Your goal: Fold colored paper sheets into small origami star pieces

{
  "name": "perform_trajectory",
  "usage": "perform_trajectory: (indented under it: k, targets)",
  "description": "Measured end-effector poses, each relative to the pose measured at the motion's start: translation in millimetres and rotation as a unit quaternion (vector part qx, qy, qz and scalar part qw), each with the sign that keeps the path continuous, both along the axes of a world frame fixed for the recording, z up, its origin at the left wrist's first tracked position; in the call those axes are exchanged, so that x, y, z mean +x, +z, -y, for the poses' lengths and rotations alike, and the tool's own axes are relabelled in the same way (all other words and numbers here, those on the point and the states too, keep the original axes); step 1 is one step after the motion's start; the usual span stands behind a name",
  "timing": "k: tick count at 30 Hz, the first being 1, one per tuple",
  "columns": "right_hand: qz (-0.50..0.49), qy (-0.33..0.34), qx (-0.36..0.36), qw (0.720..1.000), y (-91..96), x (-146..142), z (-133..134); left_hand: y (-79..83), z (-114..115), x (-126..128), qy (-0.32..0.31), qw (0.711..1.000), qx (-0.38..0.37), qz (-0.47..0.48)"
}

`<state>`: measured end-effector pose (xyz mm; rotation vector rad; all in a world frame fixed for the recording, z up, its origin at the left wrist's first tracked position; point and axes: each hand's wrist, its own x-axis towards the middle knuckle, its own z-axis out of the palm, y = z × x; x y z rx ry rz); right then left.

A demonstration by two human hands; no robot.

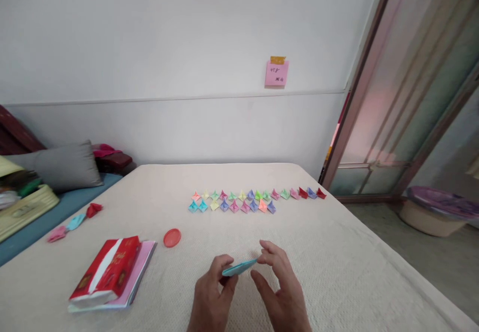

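A folded piece of light blue paper (239,267) is held above the table, seen almost edge-on. My left hand (214,292) pinches its left end between thumb and fingers. Close by its right tip is my right hand (279,287), thumb and fingers spread apart; a fingertip seems to meet the paper's edge, though I cannot tell if it touches. Beyond my hands stand two rows of small folded paper pieces (234,205) in many colours. The longer back row reaches to a dark red piece (321,193) at the right.
A red tissue pack (108,269) lies on a stack of coloured paper (144,267) at the left. Near it is a round red lid (172,238). Red, blue and pink folded pieces (76,221) lie along the table's left edge. A pink note (276,74) hangs on the wall.
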<state>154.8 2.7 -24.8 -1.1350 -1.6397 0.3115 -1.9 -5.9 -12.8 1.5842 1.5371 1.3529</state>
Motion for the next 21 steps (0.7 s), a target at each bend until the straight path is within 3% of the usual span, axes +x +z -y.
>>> perform_trajectory:
  k: [11,21]
  targets:
    - [0.067,-0.015,-0.005,0.998,-1.5,-1.6,-1.1,-8.6,-2.0,-5.5,-0.033,0.994,0.067,-0.083]
    - [0.146,-0.031,0.095,0.984,6.8,-8.3,3.7,-13.8,-5.3,-8.7,-0.060,0.985,0.037,-0.158]
